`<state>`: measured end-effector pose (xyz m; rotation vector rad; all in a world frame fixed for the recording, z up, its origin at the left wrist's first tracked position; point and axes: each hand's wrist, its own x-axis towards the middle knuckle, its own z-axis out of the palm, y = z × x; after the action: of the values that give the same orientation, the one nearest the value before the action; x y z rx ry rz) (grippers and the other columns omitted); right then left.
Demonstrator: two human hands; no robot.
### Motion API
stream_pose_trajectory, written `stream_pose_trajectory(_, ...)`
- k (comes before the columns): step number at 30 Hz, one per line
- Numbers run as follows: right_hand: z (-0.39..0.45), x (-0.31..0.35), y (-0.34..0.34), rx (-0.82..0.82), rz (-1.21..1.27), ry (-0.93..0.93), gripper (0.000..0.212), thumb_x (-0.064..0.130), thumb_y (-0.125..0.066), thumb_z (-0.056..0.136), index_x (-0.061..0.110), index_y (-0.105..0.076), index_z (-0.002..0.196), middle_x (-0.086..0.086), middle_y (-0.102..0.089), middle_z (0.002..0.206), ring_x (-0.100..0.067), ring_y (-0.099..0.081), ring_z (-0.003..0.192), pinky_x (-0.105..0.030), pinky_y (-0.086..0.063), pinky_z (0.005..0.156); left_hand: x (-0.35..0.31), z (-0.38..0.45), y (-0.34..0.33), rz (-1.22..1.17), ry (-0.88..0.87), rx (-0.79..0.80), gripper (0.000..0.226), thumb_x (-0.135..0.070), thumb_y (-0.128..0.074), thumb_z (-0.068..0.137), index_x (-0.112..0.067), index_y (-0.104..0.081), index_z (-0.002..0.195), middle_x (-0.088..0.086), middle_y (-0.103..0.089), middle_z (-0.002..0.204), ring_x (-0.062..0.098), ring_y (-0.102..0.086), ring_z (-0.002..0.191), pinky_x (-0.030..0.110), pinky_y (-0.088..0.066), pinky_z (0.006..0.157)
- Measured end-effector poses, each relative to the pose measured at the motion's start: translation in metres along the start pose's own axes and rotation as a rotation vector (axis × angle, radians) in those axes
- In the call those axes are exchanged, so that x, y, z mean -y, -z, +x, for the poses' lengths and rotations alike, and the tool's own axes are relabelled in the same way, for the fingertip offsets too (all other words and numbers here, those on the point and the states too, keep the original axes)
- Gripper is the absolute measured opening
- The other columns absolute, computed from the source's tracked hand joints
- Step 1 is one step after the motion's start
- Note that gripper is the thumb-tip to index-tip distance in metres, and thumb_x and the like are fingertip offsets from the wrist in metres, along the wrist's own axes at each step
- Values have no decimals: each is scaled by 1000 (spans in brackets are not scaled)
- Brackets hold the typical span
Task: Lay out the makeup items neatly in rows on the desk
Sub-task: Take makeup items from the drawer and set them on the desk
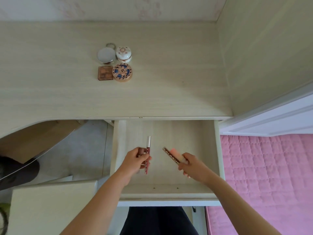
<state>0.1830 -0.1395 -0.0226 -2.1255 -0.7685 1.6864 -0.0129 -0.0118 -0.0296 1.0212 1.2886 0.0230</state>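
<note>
My left hand (138, 158) is curled round a slim red lip pencil with a silver cap (148, 154); my fingers pinch it near its middle, so the capped end points away from me toward the desk and the red end sticks out below my fist. There may be a second thin stick in the same grip, but it is too blurred to tell. My right hand (189, 164) grips two pieces together: a dark stick with a pale patterned band (170, 155) and a peach-pink tube (176, 154) lying against it, both angled up and to the left out of my fist. Both hands hover over the open drawer (218, 150), well apart from each other, with the pale drawer floor showing between them.

Farther off, on the desk (169, 82), four pieces stand in a tight two-by-two block: a round white-lidded compact (106, 54) with a metal ring behind it, a white domed jar with red ornament (123, 54) just beside it, and in the nearer row a square brown case (105, 73) touching a round gold compact with a blue flower pattern (122, 72).

The desk is pale wood grain, set into a corner against a floral wallpapered wall (118, 7). A pink quilted bedcover (267, 175) lies to my right, and a grey floor (81, 150) shows under the desk to my left.
</note>
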Motion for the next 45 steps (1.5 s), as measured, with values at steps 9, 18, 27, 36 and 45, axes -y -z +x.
stream_pose_trajectory(9,-14,36,29,-184,514,-7,12,6,-54,92,11,-56,103,-6,-68,91,-14,-61,63,-25,-52,57,-53,-21,-18,-151,-42,-46,12,-11,-52,96,-9,-60,106,9,-72,97,25,-71,84,26,-52,61)
stream_pose_trajectory(18,17,110,61,-173,777,-19,13,7,-55,92,9,-58,105,-6,-66,85,-18,-58,66,-30,-51,60,-139,17,-15,-179,-121,-88,12,-7,-53,95,-2,-61,103,8,-71,89,20,-67,71,35,-56,67)
stream_pose_trajectory(27,78,202,89,-168,847,-50,7,5,-50,91,7,-56,92,-6,-61,78,-18,-56,62,-30,-48,58,-217,82,4,-171,-89,-164,10,-3,-58,91,-9,-60,83,12,-65,85,24,-61,69,33,-52,58)
stream_pose_trajectory(36,137,249,112,-328,595,-51,5,6,-51,87,8,-55,86,-7,-55,71,-19,-57,58,-24,-46,48,-263,130,6,123,-122,-279,11,-6,-65,85,-8,-57,77,19,-66,85,33,-66,71,50,-58,73)
stream_pose_trajectory(45,162,262,117,-487,225,-41,22,21,-52,84,3,-63,89,-9,-61,60,-24,-57,53,-26,-44,49,-284,152,1,306,-133,-315,19,-7,-64,83,0,-63,101,19,-67,94,33,-66,84,35,-52,59)
